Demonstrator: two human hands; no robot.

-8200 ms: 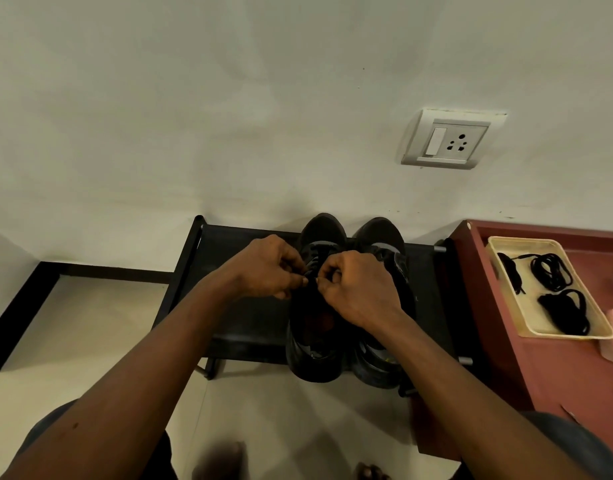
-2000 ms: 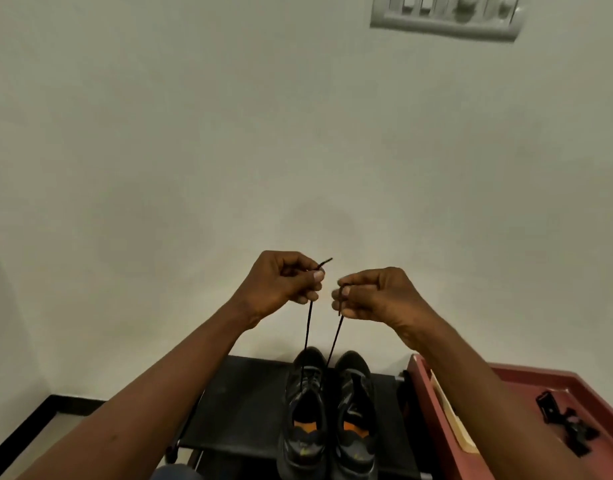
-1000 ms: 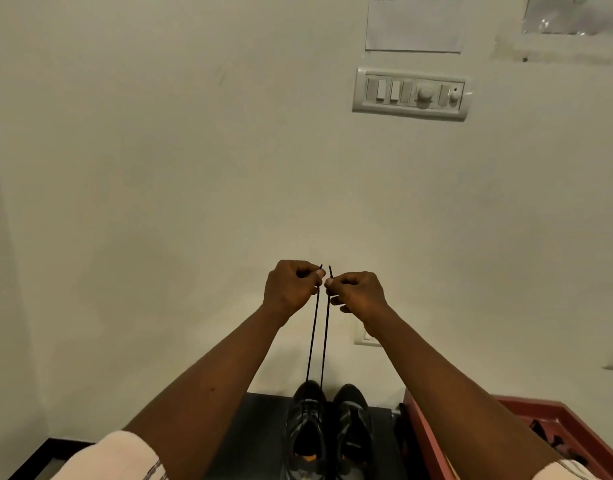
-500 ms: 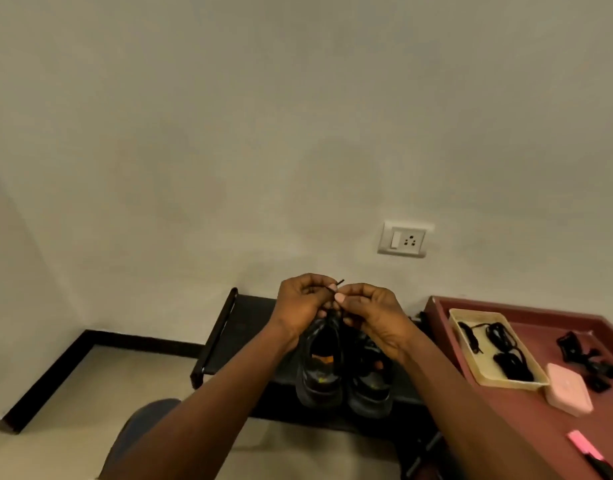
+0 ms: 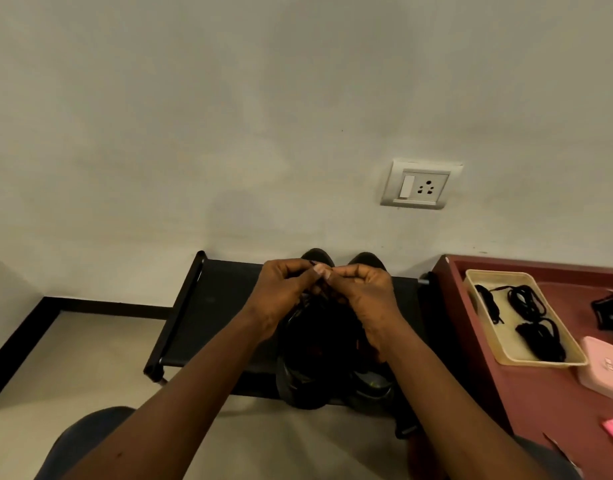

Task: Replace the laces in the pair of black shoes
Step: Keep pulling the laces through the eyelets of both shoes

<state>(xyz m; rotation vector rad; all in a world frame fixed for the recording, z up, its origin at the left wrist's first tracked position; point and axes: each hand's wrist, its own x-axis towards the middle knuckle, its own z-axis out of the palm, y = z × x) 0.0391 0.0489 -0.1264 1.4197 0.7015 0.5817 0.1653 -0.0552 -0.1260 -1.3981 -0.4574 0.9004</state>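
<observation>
Two black shoes stand side by side on a low black rack, toes to the wall. Over the left shoe my left hand and my right hand meet, thumbs touching. Each hand pinches an end of the thin black lace that runs down into the left shoe. The right shoe is partly hidden by my right forearm. My hands cover both shoes' eyelets.
A dark red table stands to the right. On it are a cream tray with several black laces, a pink box and a black object. A wall socket sits above the rack.
My hands came down from high in front of the wall, where they held the lace ends stretched up, to just above the left shoe. The camera tilted down with them.
</observation>
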